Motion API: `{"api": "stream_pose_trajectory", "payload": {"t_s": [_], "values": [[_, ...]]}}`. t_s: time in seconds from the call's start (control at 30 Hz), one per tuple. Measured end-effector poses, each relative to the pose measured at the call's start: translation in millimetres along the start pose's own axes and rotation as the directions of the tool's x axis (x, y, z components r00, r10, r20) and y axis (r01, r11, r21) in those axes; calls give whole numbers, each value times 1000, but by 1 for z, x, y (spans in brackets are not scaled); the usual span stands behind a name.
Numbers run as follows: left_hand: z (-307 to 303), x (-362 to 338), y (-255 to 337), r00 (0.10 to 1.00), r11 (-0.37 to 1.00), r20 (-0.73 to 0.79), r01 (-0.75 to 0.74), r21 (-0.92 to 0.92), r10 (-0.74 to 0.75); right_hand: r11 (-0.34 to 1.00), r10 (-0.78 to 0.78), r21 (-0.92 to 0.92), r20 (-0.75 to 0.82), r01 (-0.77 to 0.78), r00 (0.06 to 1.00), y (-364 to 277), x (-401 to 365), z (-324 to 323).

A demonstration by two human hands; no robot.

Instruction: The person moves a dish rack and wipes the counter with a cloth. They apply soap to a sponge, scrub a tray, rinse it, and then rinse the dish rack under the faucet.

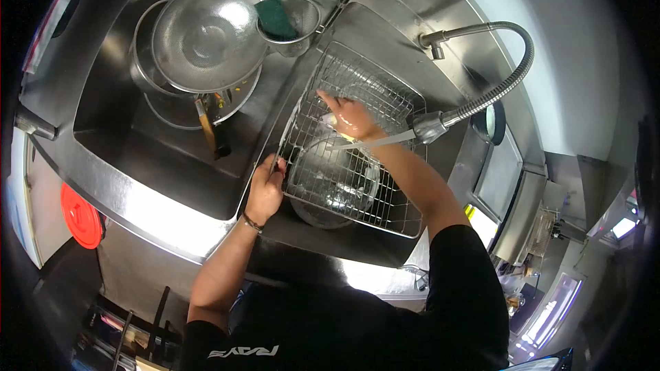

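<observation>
My left hand (267, 189) is closed round the near left rim of a wire basket (352, 215), which is tilted in the right sink basin. My right hand (352, 118) is inside the basket by its left wire wall, forefinger stretched out and the other fingers curled. A pale, partly yellow thing shows beneath those fingers; the hand hides most of it. Water from the faucet sprayer (430, 127) streams past my right wrist into the basket. Under the wires a round clear bowl or lid (320, 216) is partly visible.
In the left basin are a large metal strainer (206, 34) on pots, and a knife-like tool with a wooden handle (206, 127). A green scouring pad (275, 18) lies on a small metal strainer (302, 14). The flexible faucet hose (526, 55) arches at right. A red lid (81, 215) is at left.
</observation>
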State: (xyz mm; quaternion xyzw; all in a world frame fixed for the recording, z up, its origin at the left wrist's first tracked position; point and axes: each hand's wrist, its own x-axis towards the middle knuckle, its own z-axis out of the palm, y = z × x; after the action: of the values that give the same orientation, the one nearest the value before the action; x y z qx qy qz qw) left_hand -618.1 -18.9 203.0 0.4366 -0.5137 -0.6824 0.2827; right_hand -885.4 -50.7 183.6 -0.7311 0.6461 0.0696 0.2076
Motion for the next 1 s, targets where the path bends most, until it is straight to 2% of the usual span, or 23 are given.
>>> {"api": "stream_pose_trajectory", "payload": {"t_s": [0.03, 0.1, 0.13, 0.17, 0.27, 0.3, 0.37, 0.4, 0.43, 0.47, 0.5, 0.53, 0.57, 0.63, 0.67, 0.7, 0.73, 0.77, 0.83, 0.87, 0.93, 0.97, 1.0], "values": [[0, 0, -1, 1000, 1000, -5, -8, -10, 8, 1000, -8, -5, 5, 8, 1000, 9, -1, 6], [-2, 0, 2, 1000, 1000, -2, -10, 10, 10, 947, -104, 264, -288, 183, 952, 15, -1, 18], [-2, 0, 3, 1000, 999, 13, -18, 34, 17, 878, 75, 469, -332, 96, 940, 11, -6, 20], [-3, 0, 2, 1000, 999, 9, -19, 31, 19, 880, 70, 466, -331, 98, 941, 8, -8, 22], [-3, 0, -1, 1000, 998, 22, -21, 64, 20, 930, 272, 364, -766, 44, 583, -5, -17, 31], [-2, 1, 0, 1000, 999, 25, 5, 36, -6, 931, 276, 363, -770, 40, 575, -15, -25, 29], [-1, 1, -2, 999, 999, 39, 32, 16, -33, 527, 690, 849, -399, -42, 604, -37, -46, 22], [1, 2, -6, 999, 1000, 35, -10, -28, 11, 215, 740, 971, -92, -104, 666, -40, -49, 14], [2, 2, -10, 998, 996, 29, -51, -72, 53, 209, 746, 973, -93, -98, 659, -42, -56, 5], [2, 2, -12, 998, 993, 31, -50, -107, 54, -199, 645, 969, 239, -143, 726, -44, -63, -7], [4, 2, -11, 997, 993, 42, -62, -98, 66, -557, 407, 802, 491, -217, 770, -50, -68, -24], [6, 1, -11, 995, 991, -20, -102, -83, 101, -625, 351, 767, 441, -145, 826, -56, -71, -32], [7, 1, -10, 987, 988, -81, -141, -61, 136, -628, 352, 767, 427, -128, 833, -61, -76, -38], [1, 0, -3, 992, 993, -23, -120, 7, 120, -373, 370, 928, 126, 22, 921, -67, -92, -49], [0, -2, -1, 993, 981, -39, -101, 165, 109, -340, 367, 940, 125, 8, 922, -62, -101, -60], [1, -7, 7, 994, 945, -56, -74, 317, 97, -303, 522, 951, 217, -58, 825, -62, -105, -74], [5, -15, 32, 950, 775, -13, -246, 582, 312, -222, 551, 975, 136, -12, 824, -59, -112, -85], [12, -20, 58, 950, 770, 8, -259, 583, 314, -135, 573, 990, 49, 35, 818, -53, -118, -94], [31, -25, 94, 729, 272, 202, -475, 837, 654, -108, 622, 990, -7, 95, 783, -50, -130, -97], [44, -19, 99, 728, 267, 214, -484, 833, 651, 73, 614, 992, -125, 101, 779, -51, -138, -95], [72, 7, 107, 779, 669, 328, -626, 399, 533, 426, 534, 898, -345, 107, 772, -52, -152, -94], [87, 23, 107, 806, 728, 385, -581, 364, 450, 423, 539, 900, -345, 107, 768, -56, -159, -97], [102, 41, 102, 820, 782, 443, -526, 334, 362, 593, 552, 805, -389, -19, 738, -64, -168, -102]]}}
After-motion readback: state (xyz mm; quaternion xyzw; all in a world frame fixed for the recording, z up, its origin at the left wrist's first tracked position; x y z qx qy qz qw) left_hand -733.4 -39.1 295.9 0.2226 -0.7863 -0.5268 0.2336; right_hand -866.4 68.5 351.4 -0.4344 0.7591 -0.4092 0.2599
